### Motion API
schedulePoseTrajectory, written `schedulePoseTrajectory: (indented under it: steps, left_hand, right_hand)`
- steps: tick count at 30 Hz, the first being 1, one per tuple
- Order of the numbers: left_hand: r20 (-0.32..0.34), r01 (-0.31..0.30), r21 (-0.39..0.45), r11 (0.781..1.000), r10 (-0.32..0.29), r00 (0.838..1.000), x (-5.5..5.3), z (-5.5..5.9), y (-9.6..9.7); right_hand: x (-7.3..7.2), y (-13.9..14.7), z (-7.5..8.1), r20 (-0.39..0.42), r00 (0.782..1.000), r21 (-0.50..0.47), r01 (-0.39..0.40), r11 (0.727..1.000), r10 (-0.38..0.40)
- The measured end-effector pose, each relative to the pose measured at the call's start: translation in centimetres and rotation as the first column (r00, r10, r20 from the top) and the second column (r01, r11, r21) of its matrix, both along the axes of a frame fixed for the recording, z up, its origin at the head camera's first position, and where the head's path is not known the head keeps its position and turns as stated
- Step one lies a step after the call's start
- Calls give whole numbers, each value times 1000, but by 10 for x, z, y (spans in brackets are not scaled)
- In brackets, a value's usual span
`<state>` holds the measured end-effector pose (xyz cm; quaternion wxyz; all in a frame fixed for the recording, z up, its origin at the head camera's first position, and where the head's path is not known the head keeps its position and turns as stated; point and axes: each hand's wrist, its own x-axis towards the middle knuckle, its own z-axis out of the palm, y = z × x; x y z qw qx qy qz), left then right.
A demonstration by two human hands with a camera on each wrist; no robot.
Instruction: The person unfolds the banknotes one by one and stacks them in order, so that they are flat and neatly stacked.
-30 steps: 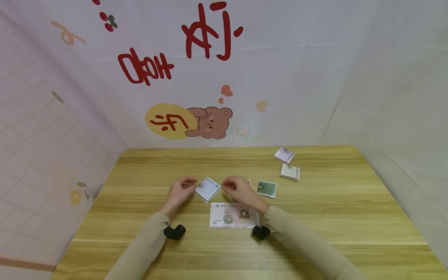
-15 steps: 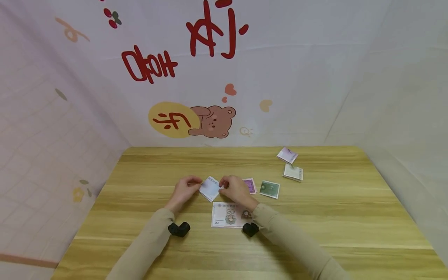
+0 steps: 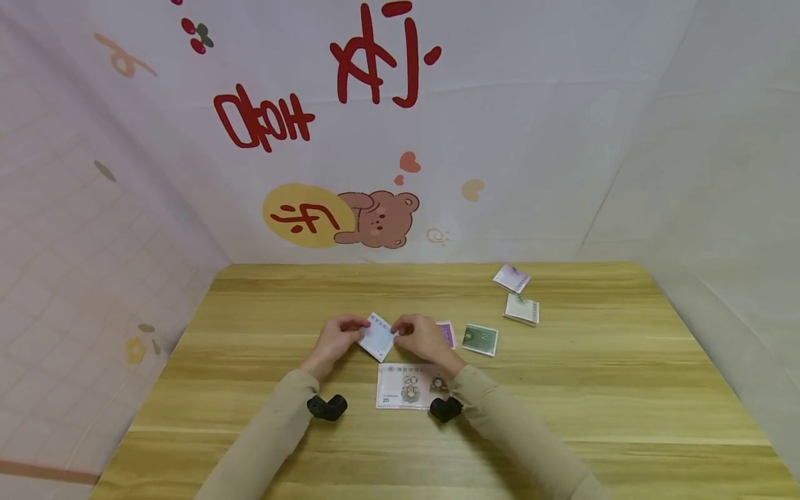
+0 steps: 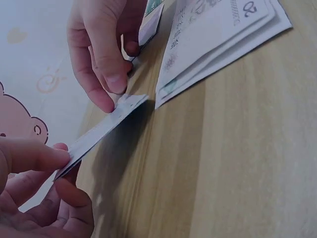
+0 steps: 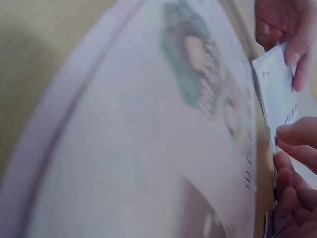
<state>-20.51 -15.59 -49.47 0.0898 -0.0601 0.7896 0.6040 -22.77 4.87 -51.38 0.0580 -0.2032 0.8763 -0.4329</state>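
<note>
1. Toward the middle of the table (image 3: 562, 410), pinched between left hand (image 3: 335, 340) on its left and right hand (image 3: 422, 340) on its right, the small note (image 3: 378, 337).
2. Just nearer, on the table, the 20 note (image 3: 403, 389) (right end partly beneath the right wrist).
3. Just right of the right hand, partly behind it, the half-hidden note (image 3: 447, 334).
4. Just right again, the 2 note (image 3: 480, 339).
5. Farther right and farther back, the folded note (image 3: 521, 309).
6. Just beyond, slightly left, the farthest note (image 3: 511, 278).
7. Behind the table's far edge, the curtain (image 3: 531, 153).
</note>
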Motion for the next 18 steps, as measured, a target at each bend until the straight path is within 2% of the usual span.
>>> schedulePoseTrajectory:
  steps: [5,12,18]
  left_hand:
    - [8,-3,39,999,2,1000,2,4,2]
    - [-26,4,67,998,-3,1000,5,11,7]
    - [-69,-19,109,994,27,997,8,13,16]
  right_hand:
    - [-2,11,4,26,999,-84,-35,996,38]
    - [2,25,9,13,1000,-138,-14,990,16]
    - [13,35,6,81,997,-274,9,962,14]
